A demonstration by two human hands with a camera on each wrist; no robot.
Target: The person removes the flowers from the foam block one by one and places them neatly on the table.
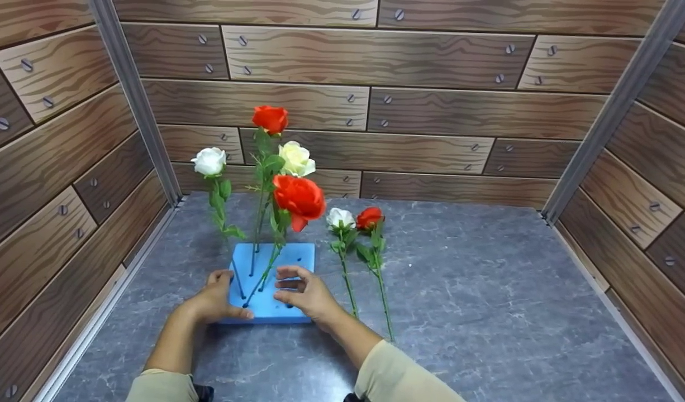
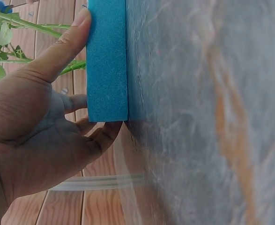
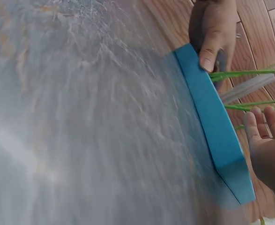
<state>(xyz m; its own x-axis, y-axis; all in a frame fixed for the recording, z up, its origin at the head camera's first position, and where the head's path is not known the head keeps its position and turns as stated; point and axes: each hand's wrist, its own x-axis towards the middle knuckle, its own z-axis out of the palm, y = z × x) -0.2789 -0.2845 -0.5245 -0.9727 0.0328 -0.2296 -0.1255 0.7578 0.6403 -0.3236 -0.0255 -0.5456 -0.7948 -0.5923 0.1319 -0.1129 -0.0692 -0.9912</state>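
Left hand grips the blue block on its left side, thumb on top. The right hand is half open and empty, over the block's right part. Stuck in the block are a white flower, a tall red flower, a pale yellow flower and a big red flower. Two more flowers lie just beside it on the gray table.

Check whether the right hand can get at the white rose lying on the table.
Probably yes: the right hand looks empty, and the white rose lies just to its right, nothing visible between them.
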